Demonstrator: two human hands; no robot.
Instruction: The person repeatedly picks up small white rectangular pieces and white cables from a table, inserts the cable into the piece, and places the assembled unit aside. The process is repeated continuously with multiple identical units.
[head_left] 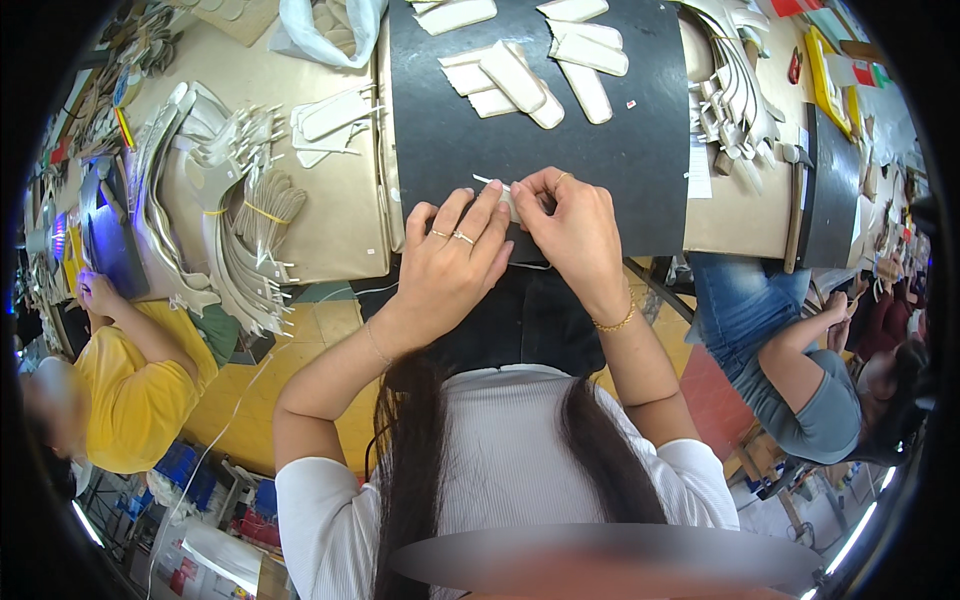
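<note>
At the near edge of the black work mat [640,180], both hands meet over a small cream piece [515,208], mostly hidden by fingers. A thin white strip end [482,178] sticks out past the fingertips of my left hand [455,255]. That hand's index finger and thumb hold the piece from the left, its other fingers loosely bent. My right hand [575,225] pinches the piece from the right with thumb and index finger. Farther up the mat lie several flat cream tabs with rounded ends [513,78], some overlapping.
Left of the mat are cream tabs with thin ends [335,118], long curved straps [160,190] and a banded bundle of cords [268,205]. More curved straps [735,85] and a hammer [796,190] lie right. People sit at both sides, one in a yellow shirt [140,390].
</note>
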